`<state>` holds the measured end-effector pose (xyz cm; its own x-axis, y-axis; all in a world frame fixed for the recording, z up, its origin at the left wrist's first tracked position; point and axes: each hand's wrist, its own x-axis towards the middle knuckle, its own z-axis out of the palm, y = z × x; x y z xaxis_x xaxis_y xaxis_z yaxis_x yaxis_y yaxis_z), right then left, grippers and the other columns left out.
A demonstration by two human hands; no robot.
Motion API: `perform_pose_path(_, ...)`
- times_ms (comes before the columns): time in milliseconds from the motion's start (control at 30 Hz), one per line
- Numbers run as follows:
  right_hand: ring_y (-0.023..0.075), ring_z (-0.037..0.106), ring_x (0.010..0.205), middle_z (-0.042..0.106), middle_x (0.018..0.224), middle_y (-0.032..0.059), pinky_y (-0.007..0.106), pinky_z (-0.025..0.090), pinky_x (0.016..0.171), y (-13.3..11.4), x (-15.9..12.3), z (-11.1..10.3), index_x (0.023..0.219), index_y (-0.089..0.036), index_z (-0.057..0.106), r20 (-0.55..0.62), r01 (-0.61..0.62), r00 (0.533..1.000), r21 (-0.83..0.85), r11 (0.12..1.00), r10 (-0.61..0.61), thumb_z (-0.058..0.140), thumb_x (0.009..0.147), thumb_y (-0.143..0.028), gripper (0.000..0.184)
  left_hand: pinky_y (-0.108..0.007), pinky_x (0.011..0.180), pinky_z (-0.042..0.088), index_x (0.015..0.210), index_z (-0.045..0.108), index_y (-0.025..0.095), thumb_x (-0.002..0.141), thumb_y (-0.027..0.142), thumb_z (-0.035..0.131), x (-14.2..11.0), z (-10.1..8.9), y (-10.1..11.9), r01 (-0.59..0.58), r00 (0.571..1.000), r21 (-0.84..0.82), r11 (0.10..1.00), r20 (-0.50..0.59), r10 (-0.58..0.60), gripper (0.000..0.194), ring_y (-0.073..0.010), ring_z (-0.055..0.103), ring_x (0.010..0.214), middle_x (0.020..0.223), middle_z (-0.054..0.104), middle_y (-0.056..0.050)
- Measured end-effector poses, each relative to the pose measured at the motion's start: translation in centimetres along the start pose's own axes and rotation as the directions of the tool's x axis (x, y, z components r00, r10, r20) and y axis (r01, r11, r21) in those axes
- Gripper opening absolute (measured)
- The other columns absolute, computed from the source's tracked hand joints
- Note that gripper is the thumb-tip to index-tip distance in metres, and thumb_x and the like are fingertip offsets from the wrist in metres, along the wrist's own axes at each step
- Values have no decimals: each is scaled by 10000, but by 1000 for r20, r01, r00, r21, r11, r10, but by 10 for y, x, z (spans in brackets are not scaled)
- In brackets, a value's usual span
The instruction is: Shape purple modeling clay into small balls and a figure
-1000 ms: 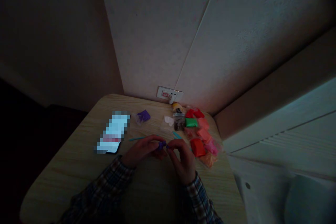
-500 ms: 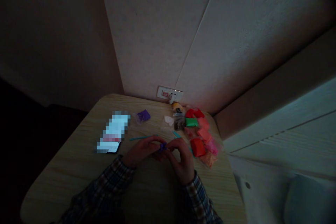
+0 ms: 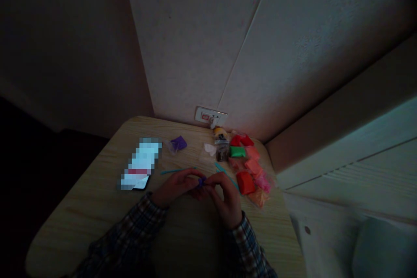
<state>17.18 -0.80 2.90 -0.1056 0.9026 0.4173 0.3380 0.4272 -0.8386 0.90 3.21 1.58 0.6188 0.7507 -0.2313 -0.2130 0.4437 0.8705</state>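
Note:
A small piece of purple clay [image 3: 200, 181] is between my two hands, above the middle of the table. My left hand [image 3: 177, 186] is closed around its left side. From the right, my right hand [image 3: 224, 195] pinches at the same piece with thumb and forefinger. Its exact shape is too small and dark to make out. Just beyond my left hand lies a thin teal modelling tool [image 3: 176, 170]. Another teal tool [image 3: 223, 168] rests behind my right hand, partly covered by it.
Bags of clay crowd the right side: a red pack [image 3: 245, 182], a green pack [image 3: 237, 151], a dark bag [image 3: 223, 153]. A purple pack [image 3: 178, 143] sits at the back, left of a white one [image 3: 210, 150]. A lit phone [image 3: 141, 165] lies left. A wall socket [image 3: 211, 116] is behind.
My right fingers have closed in slightly on the purple clay, and more of the teal tool behind that hand shows. My left hand has barely moved.

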Motion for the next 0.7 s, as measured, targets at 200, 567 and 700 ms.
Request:
perform_pose_path(200, 134, 504, 648, 530, 719, 6, 264, 432, 593, 2, -1, 2, 869, -193, 537, -24, -38, 999, 28, 999, 39, 544, 799, -181, 71, -277, 614, 475, 944, 575, 149, 693, 382, 653, -1, -1, -1, -28, 1000, 4, 1000, 10, 28, 351, -139, 616, 629, 725, 674, -23)
perform_pose_path(567, 130, 472, 652, 494, 761, 6, 263, 422, 592, 2, -2, 3, 962, -199, 512, -1, -33, 999, -7, 999, 33, 555, 794, -193, 173, -233, 582, 442, 905, 640, 153, 702, 325, 642, -2, 3, 7, -68, 997, 105, 992, -25, 71, 266, -96, 531, 602, 730, 629, 0)
perform_pose_path(700, 137, 485, 651, 521, 753, 15, 270, 427, 594, -1, 0, 1, 914, -191, 553, -11, 8, 1000, -47, 999, -9, 550, 798, -203, 117, -242, 594, 445, 905, 643, 152, 705, 321, 637, -2, 2, 6, -73, 997, 115, 991, -13, 75, 262, -106, 534, 621, 750, 639, -11)
